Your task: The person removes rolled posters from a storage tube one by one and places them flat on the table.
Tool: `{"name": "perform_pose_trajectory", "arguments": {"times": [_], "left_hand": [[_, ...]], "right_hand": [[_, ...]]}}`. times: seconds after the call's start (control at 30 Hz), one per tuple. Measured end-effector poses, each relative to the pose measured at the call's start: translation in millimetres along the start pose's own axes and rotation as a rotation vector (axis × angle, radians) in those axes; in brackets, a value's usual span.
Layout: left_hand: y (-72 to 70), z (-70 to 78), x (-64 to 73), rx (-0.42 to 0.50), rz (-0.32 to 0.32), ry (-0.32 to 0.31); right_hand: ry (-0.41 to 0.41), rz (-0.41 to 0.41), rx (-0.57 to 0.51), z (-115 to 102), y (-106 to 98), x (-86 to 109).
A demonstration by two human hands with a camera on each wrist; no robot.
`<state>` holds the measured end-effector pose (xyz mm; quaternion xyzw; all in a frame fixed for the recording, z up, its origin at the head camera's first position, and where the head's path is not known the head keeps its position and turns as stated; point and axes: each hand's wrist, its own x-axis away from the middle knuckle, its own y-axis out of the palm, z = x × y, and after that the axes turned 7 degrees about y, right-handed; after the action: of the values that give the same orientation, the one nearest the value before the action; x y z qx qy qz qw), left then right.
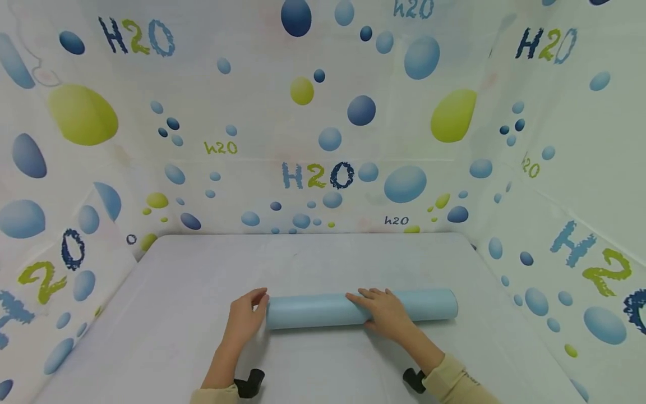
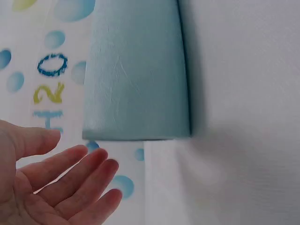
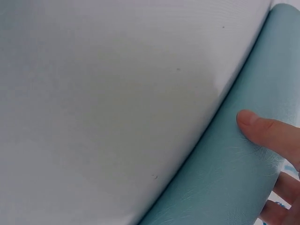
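White tabletop (image 1: pixel 313 258), bubble-print backdrop (image 1: pixel 262 112) | light-blue roll (image 1: pixel 313 310): crosswise on tabletop | left hand (image 1: pixel 245 317): released, beside left end | right hand (image 1: pixel 386 314): grasping roll near middle | likely light, pliable, crease-prone; support near both ends

A wide white counter (image 1: pixel 313 258) is spreading out in front of me, its pale surface running back to a straight far edge. One long, light-blue roll (image 1: pixel 315 310) is lying on it, stretching crosswise, roughly in line with that edge, its right end sitting a touch farther back than its left. A thin dark shadow is hugging the roll's near side, and a softer grey is fading out over the white there. Fine creases are marking the roll close to its left end. A few tiny dark specks (image 3: pixel 178 69) are dotting the counter on the roll's near side.
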<state>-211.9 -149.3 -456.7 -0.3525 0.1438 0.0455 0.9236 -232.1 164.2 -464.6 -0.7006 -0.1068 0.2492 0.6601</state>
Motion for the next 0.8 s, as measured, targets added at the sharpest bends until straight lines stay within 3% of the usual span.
{"name": "perform_pose_trajectory", "arguments": {"times": [0.07,0.17,0.47,0.63,0.8], "left_hand": [[-1.3,-7.5,2.1,0.049,0.007,-0.052],[-2.0,-15.6,4.5,0.153,-0.035,-0.127],[-0.3,-27.2,6.6,0.485,-0.116,-0.314],[3.6,-35.2,6.6,0.596,-0.157,-0.353],[6.0,-36.2,7.3,0.622,-0.193,-0.360]], "right_hand": [[0.010,-0.021,-0.006,-0.4,-0.5,-0.4],[0.020,-0.037,-0.011,-1.2,-2.0,-0.8],[0.034,-0.044,-0.045,-2.2,-5.1,-2.4],[0.039,-0.056,-0.038,-1.9,-4.7,-2.7],[0.046,-0.070,-0.043,-1.5,-4.8,-2.9]]}}
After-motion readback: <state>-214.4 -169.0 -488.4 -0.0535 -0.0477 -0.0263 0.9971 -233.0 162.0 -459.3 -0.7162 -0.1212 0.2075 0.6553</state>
